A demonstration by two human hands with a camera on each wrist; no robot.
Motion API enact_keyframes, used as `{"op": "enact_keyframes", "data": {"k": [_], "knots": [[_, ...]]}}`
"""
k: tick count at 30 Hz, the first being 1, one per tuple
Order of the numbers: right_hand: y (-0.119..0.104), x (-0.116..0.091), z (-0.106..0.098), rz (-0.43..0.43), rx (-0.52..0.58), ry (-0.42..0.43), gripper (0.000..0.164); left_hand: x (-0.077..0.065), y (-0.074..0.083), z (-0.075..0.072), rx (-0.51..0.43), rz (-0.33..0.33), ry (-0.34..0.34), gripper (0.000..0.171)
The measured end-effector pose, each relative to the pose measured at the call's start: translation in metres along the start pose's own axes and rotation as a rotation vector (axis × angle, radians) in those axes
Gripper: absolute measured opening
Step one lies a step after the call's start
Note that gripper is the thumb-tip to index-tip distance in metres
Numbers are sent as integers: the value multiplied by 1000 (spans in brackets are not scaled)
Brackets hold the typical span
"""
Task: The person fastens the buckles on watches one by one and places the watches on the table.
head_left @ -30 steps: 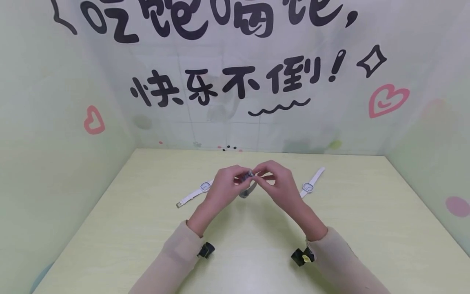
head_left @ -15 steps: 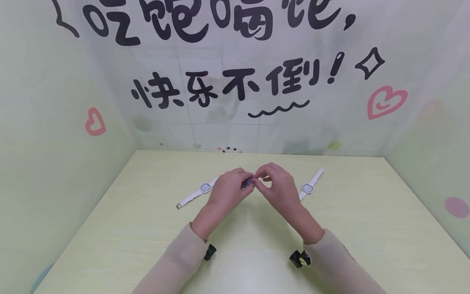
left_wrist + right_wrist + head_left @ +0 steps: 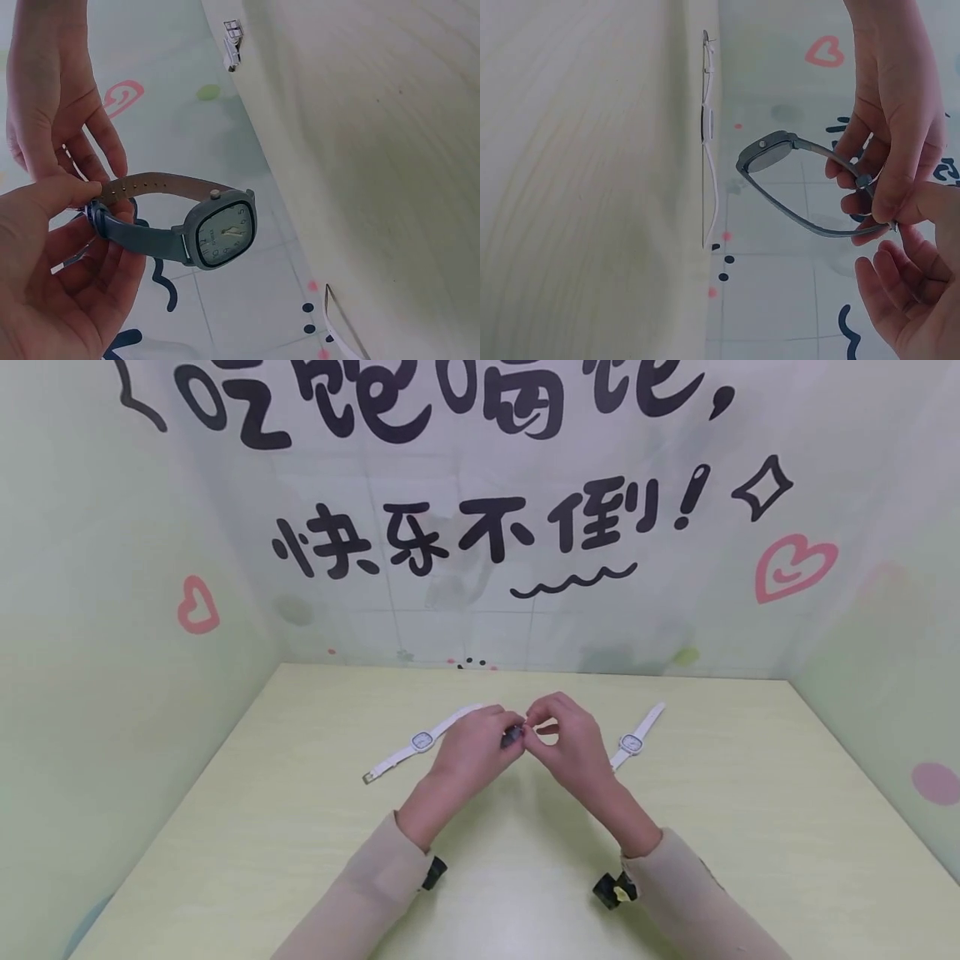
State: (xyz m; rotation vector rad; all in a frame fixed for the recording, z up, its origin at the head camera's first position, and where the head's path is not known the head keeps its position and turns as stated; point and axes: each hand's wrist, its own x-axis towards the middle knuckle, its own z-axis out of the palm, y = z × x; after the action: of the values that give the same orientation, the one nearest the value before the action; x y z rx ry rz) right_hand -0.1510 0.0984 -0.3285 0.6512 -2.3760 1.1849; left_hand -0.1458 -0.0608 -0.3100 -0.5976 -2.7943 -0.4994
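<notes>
Holding grey watch (image 3: 223,234), probably by buckle (image 3: 894,226)

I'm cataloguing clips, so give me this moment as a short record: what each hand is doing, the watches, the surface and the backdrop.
Left hand: left hand grips the strap of the grey watch
Right hand: right hand pinches the same strap near its end
Grey watch: held above the table, strap looped; whether fastened, cannot tell
Left white watch: left white watch lies stretched out on the table
Right white watch: right white watch likewise, lower end hidden
Surface: pale table
Backdrop: wall with black writing
</notes>
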Motion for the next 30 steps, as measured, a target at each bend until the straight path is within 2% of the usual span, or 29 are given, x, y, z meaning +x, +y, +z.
{"op": "enact_keyframes", "data": {"k": [9,15,21,26,30], "knots": [[0,-2,-2,47,137,22,9,3,-3,4,41,-17,-106,12],[-1,-1,-5,92,164,38,7,4,-6,1,0,-37,-156,11],[1,-1,-7,194,235,54,6,5,-7,-2,-43,-64,-206,13],[5,-1,-5,252,305,67,9,5,-7,-2,-45,-67,-211,12],[7,-2,-2,225,285,3,15,4,-6,-3,-40,-64,-190,10]]}}
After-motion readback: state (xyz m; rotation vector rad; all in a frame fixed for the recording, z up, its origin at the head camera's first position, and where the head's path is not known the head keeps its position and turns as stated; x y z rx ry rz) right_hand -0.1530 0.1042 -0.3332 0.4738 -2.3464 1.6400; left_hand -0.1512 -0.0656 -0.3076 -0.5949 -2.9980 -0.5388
